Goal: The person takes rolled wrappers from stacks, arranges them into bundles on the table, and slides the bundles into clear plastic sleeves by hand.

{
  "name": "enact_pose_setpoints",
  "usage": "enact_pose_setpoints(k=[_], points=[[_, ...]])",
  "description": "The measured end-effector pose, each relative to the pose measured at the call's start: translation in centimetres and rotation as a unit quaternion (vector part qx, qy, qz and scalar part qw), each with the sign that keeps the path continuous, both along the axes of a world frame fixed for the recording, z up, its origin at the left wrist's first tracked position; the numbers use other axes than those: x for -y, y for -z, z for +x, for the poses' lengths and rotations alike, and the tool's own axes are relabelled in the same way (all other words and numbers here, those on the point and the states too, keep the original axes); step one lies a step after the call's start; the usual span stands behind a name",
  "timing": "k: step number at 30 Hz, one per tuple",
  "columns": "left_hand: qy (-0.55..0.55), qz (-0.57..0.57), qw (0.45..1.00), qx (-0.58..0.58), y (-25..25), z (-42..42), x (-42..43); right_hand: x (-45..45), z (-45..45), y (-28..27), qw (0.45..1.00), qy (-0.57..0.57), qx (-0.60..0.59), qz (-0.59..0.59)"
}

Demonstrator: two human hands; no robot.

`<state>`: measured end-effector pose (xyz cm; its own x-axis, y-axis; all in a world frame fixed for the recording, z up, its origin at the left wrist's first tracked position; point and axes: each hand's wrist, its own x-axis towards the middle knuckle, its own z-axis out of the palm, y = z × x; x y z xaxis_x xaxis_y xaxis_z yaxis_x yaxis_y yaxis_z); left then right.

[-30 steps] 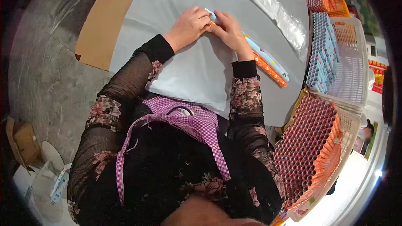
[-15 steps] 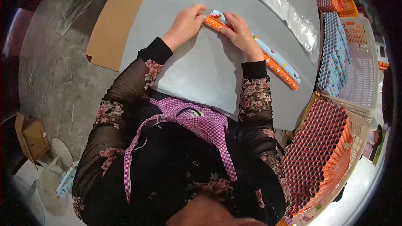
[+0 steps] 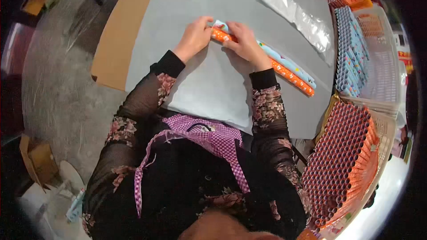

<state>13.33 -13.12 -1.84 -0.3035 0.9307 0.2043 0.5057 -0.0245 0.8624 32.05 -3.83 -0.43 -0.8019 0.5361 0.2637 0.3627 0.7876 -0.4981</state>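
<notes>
An orange printed roll (image 3: 291, 77) and a light blue printed roll (image 3: 288, 62) lie side by side on the grey table, slanting from upper left to lower right. My right hand (image 3: 246, 46) is closed over both near their upper left end, thumb on the orange one and fingers over the blue one. At that end my left hand (image 3: 195, 38) has its fingers curled against the roll tips. Its grip is partly hidden, so I cannot tell whether it holds them or only presses.
A clear plastic bag (image 3: 299, 14) lies at the table's far right. Along the right edge stand baskets packed with blue rolls (image 3: 351, 53) and orange rolls (image 3: 340, 164). Brown cardboard (image 3: 118, 46) shows at the left table edge. An open box (image 3: 39, 160) sits lower left.
The view has shifted slightly. Both hands and the upper end of the rolls have come a little closer to my body, with the hands still at the same end.
</notes>
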Motion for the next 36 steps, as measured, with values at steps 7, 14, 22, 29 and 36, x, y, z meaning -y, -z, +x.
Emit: enact_pose_setpoints(k=[7, 14, 22, 29, 36], points=[[0.015, -0.024, 1.0, 0.004, 0.7, -0.6, -1.1, 1.2, -0.2, -0.6, 1.0, 0.009, 0.006, 0.024], [0.064, -0.013, 0.978, -0.197, -1.4, -0.2, -0.3, 2.5, -0.2, -1.2, 0.997, 0.039, 0.049, 0.046], [0.232, 0.088, 0.894, -0.372, -0.5, -0.2, -2.3, 1.9, 0.1, -0.6, 0.999, 0.029, 0.03, 0.028], [0.222, 0.039, 0.883, -0.412, -0.5, -0.3, -2.1, 2.7, 2.3, -2.8, 0.998, 0.046, 0.048, -0.009], [0.213, 0.009, 0.895, -0.393, -4.5, 0.7, -1.8, 2.8, 2.6, -0.8, 0.993, 0.049, 0.052, 0.093]])
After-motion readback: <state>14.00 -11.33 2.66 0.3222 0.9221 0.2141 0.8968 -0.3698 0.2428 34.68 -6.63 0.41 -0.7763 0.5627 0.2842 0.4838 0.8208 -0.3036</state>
